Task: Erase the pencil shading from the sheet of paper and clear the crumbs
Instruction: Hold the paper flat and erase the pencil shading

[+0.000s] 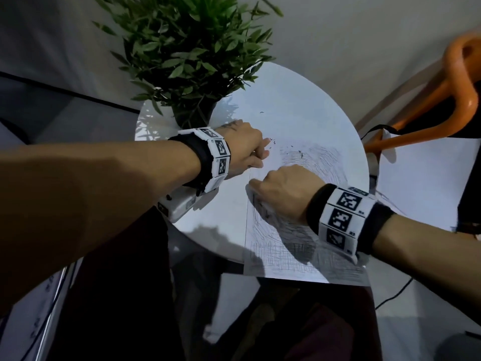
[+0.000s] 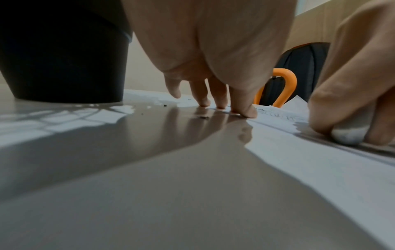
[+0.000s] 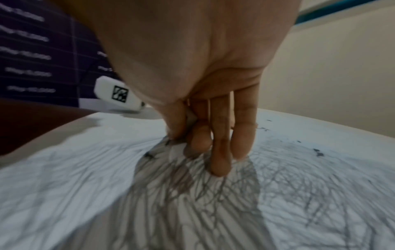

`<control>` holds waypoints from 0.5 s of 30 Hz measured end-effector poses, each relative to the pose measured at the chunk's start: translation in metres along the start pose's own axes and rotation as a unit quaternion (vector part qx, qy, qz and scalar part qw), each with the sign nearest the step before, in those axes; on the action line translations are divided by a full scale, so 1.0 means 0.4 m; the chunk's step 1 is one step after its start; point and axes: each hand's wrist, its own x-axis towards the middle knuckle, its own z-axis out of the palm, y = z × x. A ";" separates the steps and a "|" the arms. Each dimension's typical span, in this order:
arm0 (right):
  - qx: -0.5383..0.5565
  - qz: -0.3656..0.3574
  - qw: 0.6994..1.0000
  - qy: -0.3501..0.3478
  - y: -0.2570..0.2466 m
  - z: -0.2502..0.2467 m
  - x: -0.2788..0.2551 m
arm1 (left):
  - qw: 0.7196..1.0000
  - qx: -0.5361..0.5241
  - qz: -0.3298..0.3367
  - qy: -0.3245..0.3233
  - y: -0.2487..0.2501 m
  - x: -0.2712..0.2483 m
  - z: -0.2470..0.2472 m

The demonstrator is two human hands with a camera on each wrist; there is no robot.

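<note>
On the round white table [image 1: 299, 100], my sheet of paper [image 1: 276, 225] lies flat, its near edge hanging over the rim. Pencil shading [image 1: 320, 162] covers much of it, and dark crumbs [image 1: 289, 147] lie scattered across the far part. My right hand [image 1: 283, 188] pinches a white eraser [image 2: 348, 135] between thumb and curled fingers, its tip pressed to the paper near the left edge. My left hand [image 1: 244, 149] sits just beside it, fingers [image 2: 243, 104] close together and pressed tips-down by the paper's edge. Behind my left wrist stands a dark pot [image 2: 62, 55] holding a leafy green plant [image 1: 187, 53]. An orange chair [image 1: 455, 82] stands off to the right.
</note>
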 end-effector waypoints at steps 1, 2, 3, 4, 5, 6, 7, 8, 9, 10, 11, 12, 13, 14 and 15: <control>0.008 -0.009 1.000 -0.001 0.003 -0.001 -0.006 | 1.000 -0.010 -0.003 -0.003 -0.004 -0.001 0.004; 0.025 -0.008 1.000 0.001 0.010 -0.004 -0.007 | 1.000 -0.015 -0.008 -0.007 -0.003 -0.002 0.006; 0.049 0.002 0.999 0.012 0.020 -0.009 -0.004 | 1.000 -0.018 -0.012 -0.011 -0.001 -0.002 0.005; 0.070 0.024 0.997 0.029 0.032 -0.015 0.003 | 1.000 -0.020 -0.019 -0.014 0.003 -0.004 0.000; 0.082 0.051 0.994 0.042 0.041 -0.018 0.014 | 0.999 -0.023 -0.023 -0.017 0.006 -0.003 -0.003; 0.082 0.072 0.993 0.050 0.045 -0.019 0.023 | 0.999 -0.023 -0.025 -0.022 0.008 -0.003 -0.006; 0.077 0.084 0.992 0.054 0.044 -0.015 0.031 | 0.999 -0.025 -0.022 -0.021 0.007 0.000 -0.006; 0.069 0.087 0.992 0.055 0.038 -0.007 0.036 | 0.999 -0.028 -0.023 -0.025 0.006 0.001 -0.005; 0.059 0.087 0.993 0.058 0.033 -0.001 0.036 | 0.999 -0.030 -0.021 -0.028 0.004 0.005 -0.001; 0.046 0.080 0.994 0.061 0.028 0.007 0.034 | 0.999 -0.031 -0.019 -0.034 0.001 0.007 0.000; 0.032 0.071 0.995 0.057 0.023 0.012 0.028 | 0.998 -0.033 -0.018 -0.040 -0.002 0.007 0.003; 0.024 0.055 0.997 0.048 0.022 0.021 0.023 | 0.998 -0.037 -0.024 -0.042 -0.003 0.004 0.001; 0.022 0.030 0.999 0.037 0.025 0.028 0.015 | 0.998 -0.040 -0.028 -0.040 -0.005 0.003 0.002; 0.028 0.008 0.999 0.030 0.028 0.034 0.008 | 0.998 -0.041 -0.028 -0.031 -0.006 0.001 0.005; 0.040 -0.007 0.999 0.024 0.032 0.035 0.001 | 0.999 -0.041 -0.020 -0.016 -0.010 0.001 0.010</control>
